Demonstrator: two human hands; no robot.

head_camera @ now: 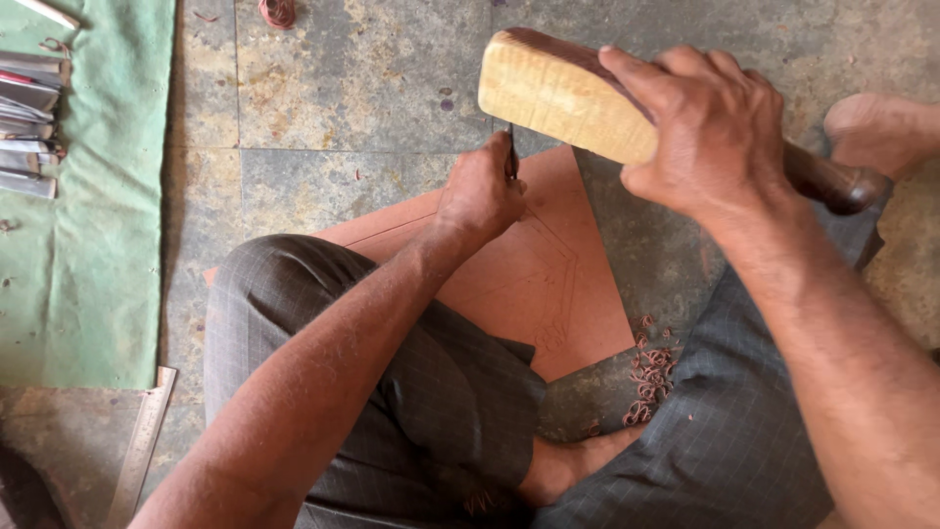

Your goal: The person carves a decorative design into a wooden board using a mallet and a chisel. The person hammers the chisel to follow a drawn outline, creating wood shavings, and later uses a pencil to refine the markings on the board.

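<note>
A thin dark metal chisel (511,155) stands nearly upright in the left hand (480,191), whose fingers are curled tight around its lower shaft so that only the upper end shows above the knuckles. Its long axis runs from the top, just under the mallet, down toward the board; the cutting tip is hidden behind the hand.

Right above it hangs a thick pale wooden mallet with a dark reddish upper face and a dark handle (568,93). The right hand (710,127) is clenched around it where head meets handle. The mallet's long axis runs from upper left to lower right, its blunt pale end pointing left, its underside just over the chisel's top; whether they touch cannot be told.

Under the left hand lies a flat reddish-brown wooden board with faint scribed lines (548,284), set like a diamond on the grey stone floor (333,108). Its right edge and lower corner are bare, while its left part is covered by the person's knee in grey checked trousers (323,323). A heap of curled reddish shavings (651,377) lies just off the lower right edge.

Well apart to the left, a green cloth (98,245) carries a row of metal tools (29,122), and a steel ruler (142,436) lies at its lower corner.
</note>
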